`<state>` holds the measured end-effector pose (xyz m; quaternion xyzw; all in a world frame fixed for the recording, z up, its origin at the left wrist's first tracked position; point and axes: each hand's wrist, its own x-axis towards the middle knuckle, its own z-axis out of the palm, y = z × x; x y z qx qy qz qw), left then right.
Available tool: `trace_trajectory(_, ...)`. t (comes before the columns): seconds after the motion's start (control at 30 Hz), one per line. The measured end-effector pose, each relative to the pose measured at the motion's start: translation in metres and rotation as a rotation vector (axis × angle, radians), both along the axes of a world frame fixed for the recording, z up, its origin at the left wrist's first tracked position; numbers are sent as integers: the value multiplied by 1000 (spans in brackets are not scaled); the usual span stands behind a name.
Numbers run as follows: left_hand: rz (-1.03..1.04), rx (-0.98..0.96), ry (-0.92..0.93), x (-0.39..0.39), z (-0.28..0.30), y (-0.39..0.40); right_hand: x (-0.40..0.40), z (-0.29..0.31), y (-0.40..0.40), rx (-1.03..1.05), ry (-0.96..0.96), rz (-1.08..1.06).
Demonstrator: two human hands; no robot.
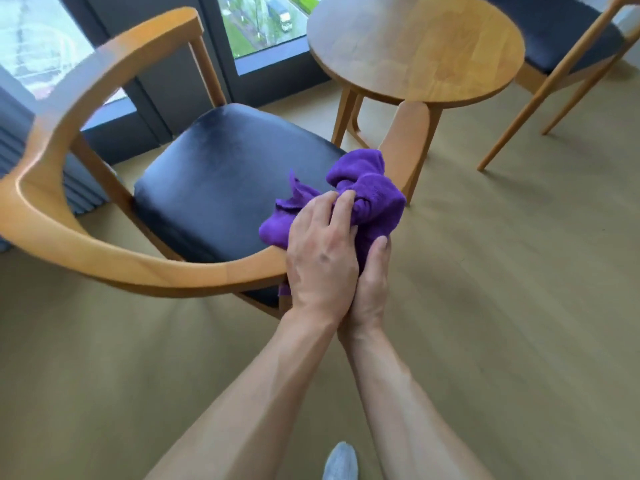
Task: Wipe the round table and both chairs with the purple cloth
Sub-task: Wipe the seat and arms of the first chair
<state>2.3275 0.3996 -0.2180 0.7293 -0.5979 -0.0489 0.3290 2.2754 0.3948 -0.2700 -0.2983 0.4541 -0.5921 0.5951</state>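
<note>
- Our left grip (320, 258) and right grip (372, 282) both clench the bunched cloth (363, 199) at the near chair's (221, 181) armrest tip.
- The bench (415, 46) stands at one o'clock of the cloth, the far chair (568, 39) at two o'clock.

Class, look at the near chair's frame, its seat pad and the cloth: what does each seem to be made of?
Chair frame: light wood with a smooth satin finish.
Seat pad: probably leather or vinyl, black with a soft sheen.
Purple cloth: fuzzy fabric, likely microfibre, matte, bunched in both hands.
</note>
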Motion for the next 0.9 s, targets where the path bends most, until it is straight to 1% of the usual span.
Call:
trace_trajectory(0.03,-4,-44,16,1,-2,12,5,-3,9,38,-63,27)
trace_trajectory(0.07,-7,-92,34,3,-4,23,8,-6,19,66,-75,58)
trace_trajectory(0.1,-10,-143,45,6,-7,35,12,-9,31,86,-31,87)
trace_trajectory(0.17,-8,-234,22,14,-15,54,17,-7,53,103,169,152)
trace_trajectory(0.23,6,-306,-23,22,-28,70,22,-18,69,46,348,196)
trace_trajectory(0.3,29,-383,-62,30,-47,86,26,-30,79,-45,426,206)
trace_trajectory(0.33,42,-421,-76,33,-58,94,29,-36,81,-77,395,199)
trace_trajectory(0.37,53,-445,-84,36,-70,101,30,-41,83,-89,292,201)
trace_trajectory(0.4,66,-440,-79,37,-83,109,32,-48,83,-113,199,210)
trace_trajectory(0.43,92,-411,-50,36,-95,117,33,-53,83,-148,173,227)
trace_trajectory(0.47,127,-372,26,33,-106,124,32,-56,84,-174,225,234)
trace_trajectory(0.57,243,-263,453,25,-127,131,29,-75,81,-231,419,260)
trace_trajectory(0.6,273,-253,530,25,-129,128,30,-76,79,-250,473,277)
trace_trajectory(0.7,334,-327,564,32,-124,101,29,-78,68,-322,535,259)
trace_trajectory(0.8,377,-375,677,32,-109,74,32,-78,55,-404,471,226)
trace_trajectory(0.87,323,-388,776,32,-113,67,35,-85,44,-461,467,188)
trace_trajectory(0.9,281,-388,852,35,-120,63,37,-90,40,-470,470,205)
